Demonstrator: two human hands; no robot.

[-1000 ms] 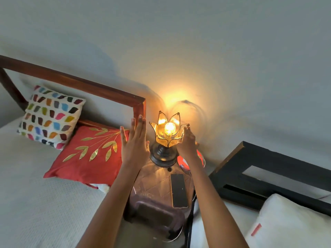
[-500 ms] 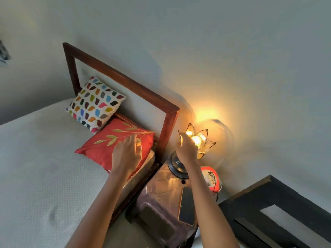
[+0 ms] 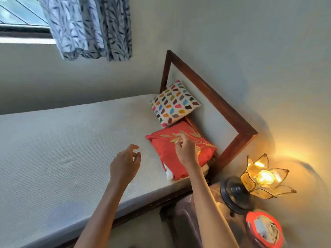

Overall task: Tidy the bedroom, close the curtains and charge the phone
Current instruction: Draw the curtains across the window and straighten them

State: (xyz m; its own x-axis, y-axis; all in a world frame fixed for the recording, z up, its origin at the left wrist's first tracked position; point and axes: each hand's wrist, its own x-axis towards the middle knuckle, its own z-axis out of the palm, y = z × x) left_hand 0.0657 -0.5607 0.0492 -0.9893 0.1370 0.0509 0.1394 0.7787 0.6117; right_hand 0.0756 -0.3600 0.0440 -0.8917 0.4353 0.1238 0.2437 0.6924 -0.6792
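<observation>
While the red leaf-print cushion [image 3: 172, 154] lies on the bed [image 3: 62, 149] beside the wooden headboard [image 3: 215, 104], the right hand [image 3: 186, 151] hovers over it, fingers curled, seemingly holding nothing. Left of the cushion, the left hand [image 3: 125, 163] hangs half-open and empty. Beyond the cushion hangs the bunched curtain [image 3: 89, 27]; right of it glows the lotus lamp [image 3: 263, 178].

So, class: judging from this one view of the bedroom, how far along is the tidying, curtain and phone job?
Looks done: the bed is smooth, the lotus lamp is lit. In hand: the right hand is over the red cushion, fingers curled, while the left hand hovers open above the mattress. Left: the leaf-print curtain is bunched aside with the window uncovered. No phone shows here, so charging cannot be judged.
</observation>
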